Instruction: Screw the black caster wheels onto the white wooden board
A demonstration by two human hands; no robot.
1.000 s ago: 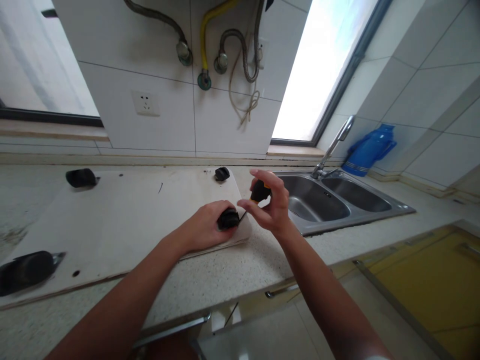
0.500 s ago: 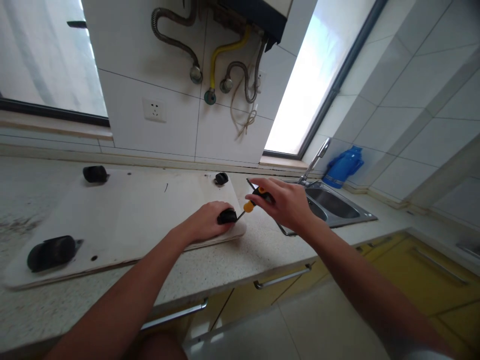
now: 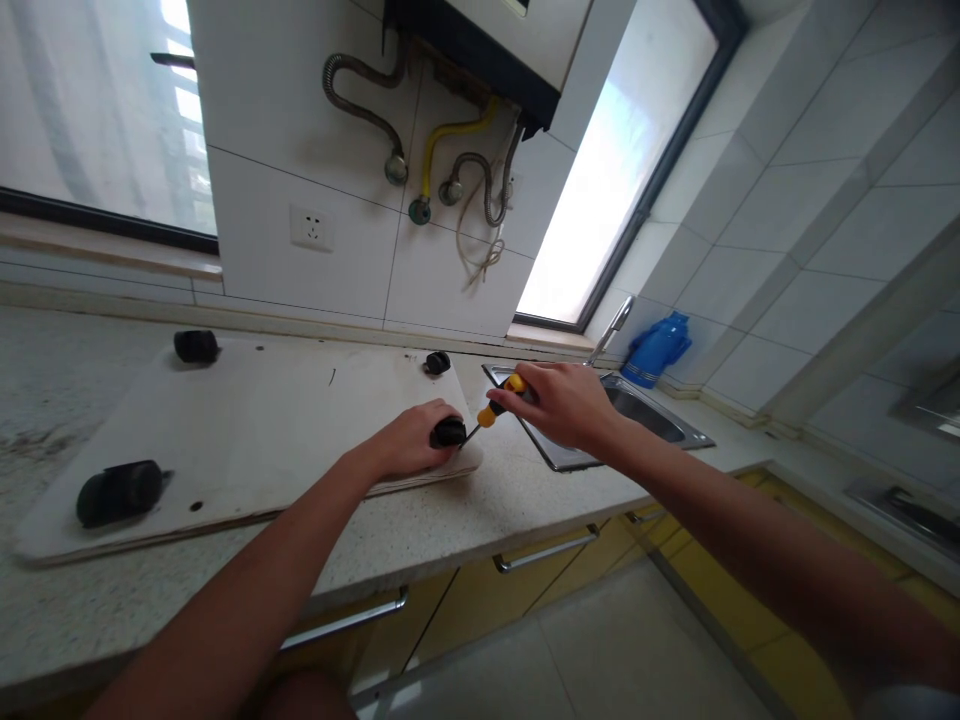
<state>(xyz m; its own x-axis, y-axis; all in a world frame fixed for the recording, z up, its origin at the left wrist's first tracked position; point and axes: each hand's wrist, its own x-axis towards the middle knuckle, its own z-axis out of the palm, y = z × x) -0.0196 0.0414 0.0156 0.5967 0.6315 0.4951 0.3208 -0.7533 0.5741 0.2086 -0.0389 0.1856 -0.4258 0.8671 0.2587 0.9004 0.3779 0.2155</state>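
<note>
A white board with rounded corners lies on the counter, with a black caster wheel near each corner. At its near right corner my left hand is closed around one black caster. My right hand grips a yellow-and-black screwdriver by its handle. The shaft slants down to the left, and its tip meets the base of that caster; the exact contact point is too small to make out. Another caster sits at the far right corner, and two more casters are at the left end.
Right of the board is a steel sink with a faucet. A blue thermos jug stands behind it. A water heater with hoses hangs on the tiled wall. Yellow cabinets with metal handles lie below the counter edge.
The view has shifted slightly. My left hand stays on the caster, and the screwdriver tip remains at its base. My right hand has turned a little on the handle.
</note>
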